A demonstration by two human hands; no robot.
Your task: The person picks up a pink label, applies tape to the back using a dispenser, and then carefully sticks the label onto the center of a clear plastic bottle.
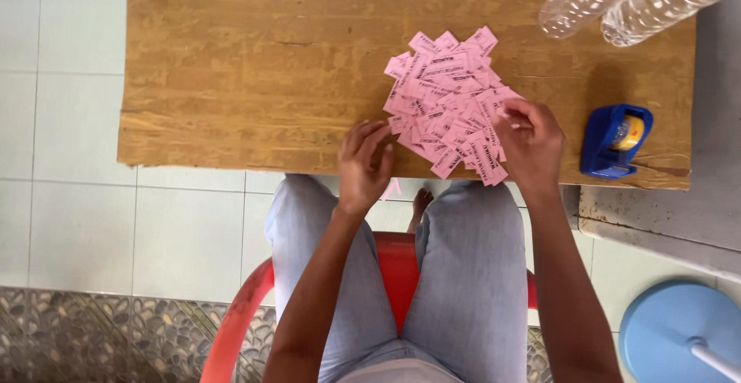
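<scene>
looks like a plain home or small shop corner: a worn wooden table (pixel 231 82) on pale floor tiles (pixel 62 121) with a pebble-patterned strip (pixel 100 329). a red plastic chair (pixel 239 313), clear plastic bottles (pixel 617 1) and a blue tape dispenser (pixel 614 142) suit that.

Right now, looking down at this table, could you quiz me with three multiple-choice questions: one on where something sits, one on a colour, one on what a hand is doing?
1. Where is the tape dispenser?
A. near the table's right edge
B. on the floor
C. on the person's lap

2. What colour are the paper slips?
A. green
B. pink
C. white

3. What is the right hand doing?
A. resting on a knee
B. gripping a bottle
C. touching the slip pile

Answers:
1 A: the blue dispenser stands on the wooden table, right of the pile.
2 B: every slip is pink.
3 C: its fingers lie on the pile's right side; the left hand is at its lower left.
</scene>
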